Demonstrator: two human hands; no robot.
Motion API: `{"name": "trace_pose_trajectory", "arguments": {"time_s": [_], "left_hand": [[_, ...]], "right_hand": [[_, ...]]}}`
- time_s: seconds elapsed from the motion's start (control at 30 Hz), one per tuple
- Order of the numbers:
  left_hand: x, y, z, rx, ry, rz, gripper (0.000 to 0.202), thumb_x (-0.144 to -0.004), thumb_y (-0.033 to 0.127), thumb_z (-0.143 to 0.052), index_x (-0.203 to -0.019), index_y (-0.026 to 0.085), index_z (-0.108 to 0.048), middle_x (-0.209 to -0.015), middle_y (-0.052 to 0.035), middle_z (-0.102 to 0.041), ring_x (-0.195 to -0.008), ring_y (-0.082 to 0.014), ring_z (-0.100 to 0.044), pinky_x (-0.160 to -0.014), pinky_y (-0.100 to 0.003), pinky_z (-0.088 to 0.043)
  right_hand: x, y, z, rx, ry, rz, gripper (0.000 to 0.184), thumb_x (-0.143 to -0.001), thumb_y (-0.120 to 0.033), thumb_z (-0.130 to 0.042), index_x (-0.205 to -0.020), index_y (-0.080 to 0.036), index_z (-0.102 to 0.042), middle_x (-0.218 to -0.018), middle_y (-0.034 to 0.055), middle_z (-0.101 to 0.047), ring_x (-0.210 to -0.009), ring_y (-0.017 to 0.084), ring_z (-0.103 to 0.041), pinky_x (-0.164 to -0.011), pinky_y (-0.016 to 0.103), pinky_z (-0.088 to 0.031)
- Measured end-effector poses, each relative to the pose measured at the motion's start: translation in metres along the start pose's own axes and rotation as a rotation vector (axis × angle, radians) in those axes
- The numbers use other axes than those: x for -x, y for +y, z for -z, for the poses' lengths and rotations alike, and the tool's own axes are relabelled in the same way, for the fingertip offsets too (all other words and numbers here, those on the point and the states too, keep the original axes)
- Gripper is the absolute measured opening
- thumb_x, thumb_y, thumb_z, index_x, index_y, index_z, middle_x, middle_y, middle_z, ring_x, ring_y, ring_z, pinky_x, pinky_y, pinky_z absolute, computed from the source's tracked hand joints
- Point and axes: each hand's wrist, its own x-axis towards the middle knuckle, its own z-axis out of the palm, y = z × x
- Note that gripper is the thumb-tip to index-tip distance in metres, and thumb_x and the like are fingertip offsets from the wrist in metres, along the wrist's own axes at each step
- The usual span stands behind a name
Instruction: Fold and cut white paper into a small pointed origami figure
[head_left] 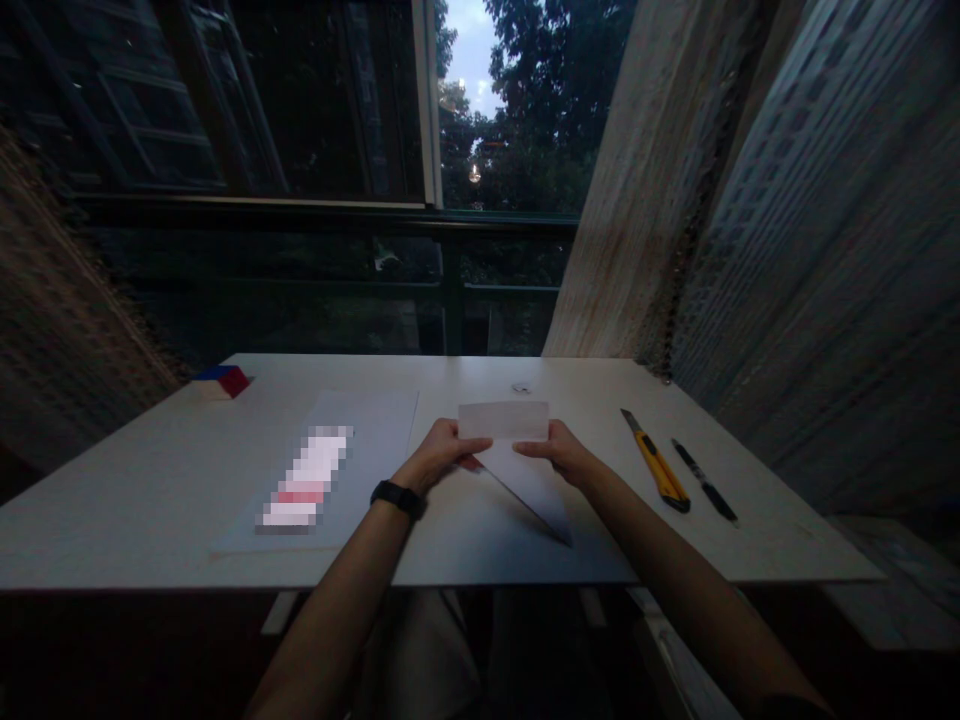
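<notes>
Both hands hold a folded sheet of white paper point(502, 420) above the table, just in front of me. My left hand point(442, 447), with a dark band on its wrist, pinches the paper's left side, thumb on top. My right hand point(559, 450) grips the right side the same way, its thumb pointing inward. A flap stands up along the paper's far edge, and one lower corner tapers to a point toward me. A small red patch shows under the left thumb. The fingers beneath the paper are hidden.
On the white table point(150, 480), a large sheet point(375, 430) with a blurred-out strip lies at left. A blue-and-red cube point(223, 381) sits at the back left. A yellow box cutter point(656, 460) and a black pen point(705, 483) lie at right. A small pale object point(521, 388) lies behind the paper.
</notes>
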Motion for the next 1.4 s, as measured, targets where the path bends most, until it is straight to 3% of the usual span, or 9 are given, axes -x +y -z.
{"name": "trace_pose_trajectory", "arguments": {"time_s": [0.13,0.27,0.37,0.53,0.87,1.17,1.4], "left_hand": [[0.0023,0.0021,0.0002,-0.003,-0.034,-0.038,0.043,-0.061,0.026,-0.073,-0.098,0.007,-0.064,-0.089,-0.0125,-0.067,-0.067,-0.0171,-0.062,-0.049,-0.024,-0.052],[0.002,0.0023,0.0024,-0.005,-0.006,-0.052,0.036,-0.061,0.025,-0.074,-0.09,0.007,-0.066,-0.085,-0.0105,-0.066,-0.063,-0.0141,-0.059,-0.047,-0.022,-0.05],[0.001,0.0014,0.0036,0.018,0.007,-0.038,0.03,-0.061,0.025,-0.074,-0.083,0.006,-0.066,-0.079,-0.0089,-0.065,-0.06,-0.0122,-0.058,-0.051,-0.023,-0.052],[-0.001,-0.0012,0.0041,0.072,-0.011,-0.015,0.03,-0.06,0.022,-0.074,-0.085,0.007,-0.065,-0.082,-0.0085,-0.066,-0.068,-0.015,-0.061,-0.058,-0.026,-0.054],[0.0032,0.0026,0.0025,0.08,-0.022,0.016,0.035,-0.058,0.021,-0.076,-0.088,0.008,-0.065,-0.087,-0.0112,-0.067,-0.07,-0.0172,-0.063,-0.06,-0.027,-0.053],[0.0023,0.0039,0.002,0.091,0.068,-0.001,0.031,-0.057,0.024,-0.076,-0.08,0.007,-0.066,-0.076,-0.0082,-0.068,-0.063,-0.0149,-0.062,-0.061,-0.027,-0.052],[-0.0007,0.0051,0.0026,0.131,0.257,-0.028,0.034,-0.054,0.024,-0.078,-0.079,0.006,-0.064,-0.07,-0.0077,-0.067,-0.059,-0.0158,-0.063,-0.057,-0.026,-0.052]], "right_hand": [[-0.0013,0.0008,0.0006,-0.004,-0.007,-0.01,0.042,-0.052,-0.029,-0.077,-0.089,-0.012,-0.067,-0.083,0.007,-0.069,-0.078,0.021,-0.062,-0.08,0.038,-0.044],[-0.0036,0.0006,0.0021,-0.011,-0.019,0.005,0.035,-0.053,-0.027,-0.076,-0.084,-0.013,-0.068,-0.083,0.0056,-0.069,-0.078,0.019,-0.061,-0.082,0.037,-0.042],[-0.0039,0.0002,0.0028,-0.04,-0.014,0.014,0.037,-0.053,-0.025,-0.076,-0.087,-0.014,-0.068,-0.083,0.0046,-0.069,-0.078,0.019,-0.061,-0.082,0.036,-0.042],[-0.0007,-0.003,0.0015,-0.081,-0.022,-0.058,0.041,-0.055,-0.028,-0.075,-0.091,-0.013,-0.066,-0.083,0.0068,-0.069,-0.076,0.02,-0.062,-0.078,0.036,-0.044],[-0.0014,-0.0018,0.0033,-0.048,-0.038,-0.054,0.037,-0.052,-0.024,-0.077,-0.086,-0.013,-0.067,-0.082,0.006,-0.069,-0.079,0.02,-0.062,-0.078,0.035,-0.044],[-0.0043,0.002,0.0059,-0.107,-0.053,-0.103,0.039,-0.056,-0.026,-0.075,-0.091,-0.013,-0.065,-0.083,0.0063,-0.069,-0.074,0.018,-0.062,-0.067,0.029,-0.046],[-0.003,0.0005,0.0036,-0.096,-0.012,-0.11,0.04,-0.061,-0.035,-0.072,-0.094,-0.015,-0.062,-0.081,0.0053,-0.067,-0.063,0.014,-0.059,-0.056,0.026,-0.047]]}}
